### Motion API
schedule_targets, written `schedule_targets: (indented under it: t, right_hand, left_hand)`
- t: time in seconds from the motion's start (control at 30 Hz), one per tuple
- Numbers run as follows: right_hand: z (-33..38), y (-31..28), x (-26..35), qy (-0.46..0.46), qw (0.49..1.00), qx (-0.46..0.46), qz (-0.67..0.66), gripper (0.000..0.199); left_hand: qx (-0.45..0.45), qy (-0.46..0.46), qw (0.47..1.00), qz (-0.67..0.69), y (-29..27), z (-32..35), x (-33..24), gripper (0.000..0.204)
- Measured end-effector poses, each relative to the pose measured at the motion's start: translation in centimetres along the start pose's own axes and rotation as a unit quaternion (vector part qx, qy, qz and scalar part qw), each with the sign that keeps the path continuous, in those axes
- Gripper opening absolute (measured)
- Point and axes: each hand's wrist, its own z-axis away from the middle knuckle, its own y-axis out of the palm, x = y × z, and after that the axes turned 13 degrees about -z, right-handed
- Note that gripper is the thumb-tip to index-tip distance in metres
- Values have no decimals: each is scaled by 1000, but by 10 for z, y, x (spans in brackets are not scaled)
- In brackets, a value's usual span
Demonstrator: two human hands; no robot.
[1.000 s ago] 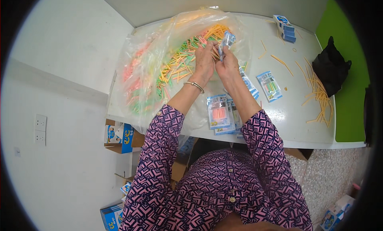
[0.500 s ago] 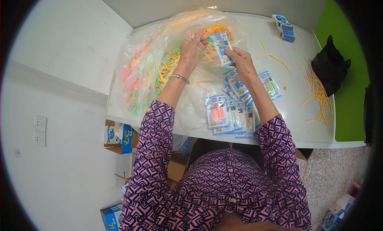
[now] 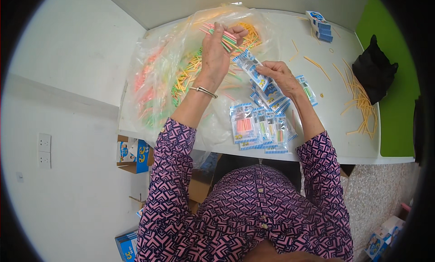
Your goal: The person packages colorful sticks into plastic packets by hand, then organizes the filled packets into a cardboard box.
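My left hand (image 3: 218,51) is closed on a bunch of thin pink, green and yellow sticks (image 3: 229,41), held above a large clear plastic bag (image 3: 158,58). Inside that bag lie many loose sticks in pink, green and yellow (image 3: 185,78). Between thumb and fingers, my right hand (image 3: 282,76) pinches a small blue-and-white plastic packet (image 3: 248,62), tilted with its upper end close to the sticks. Whether anything is inside this packet I cannot tell. Below my hands, several packets filled with coloured sticks (image 3: 244,124) overlap near the table's front edge.
On the right of the white table (image 3: 324,135) lies a pile of loose yellow sticks (image 3: 362,108) beside a black cloth or bag (image 3: 375,69). A stack of blue-and-white packets (image 3: 321,26) stands at the back right. Under the table's left side is an open carton (image 3: 136,155).
My left hand has lifted slightly, and its bunch of sticks now shows plainly. My right hand has moved a little lower and right, tilting the packet's top toward the left.
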Motion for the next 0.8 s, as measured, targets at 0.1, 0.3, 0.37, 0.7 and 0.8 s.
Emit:
schedule_targets:
  t: [0.1,0.3,0.37,0.7,0.8]
  right_hand:
    - [1,1,2,-4,1000,5,-6,19]
    - [1,2,2,7,1000,13,0,20]
    - [1,1,0,3,1000,13,8,20]
    - [4,1,-6,-6,995,9,-94,19]
    - [3,2,-5,1,998,23,-61,19]
  left_hand:
    - [-18,-11,999,-27,6,9,5,29]
    - [-9,35,998,-61,9,20,16,39]
    - [17,53,991,-122,13,22,16,39]
    - [-33,59,994,-89,22,40,16,38]
    - [-51,60,993,-92,19,44,23,39]
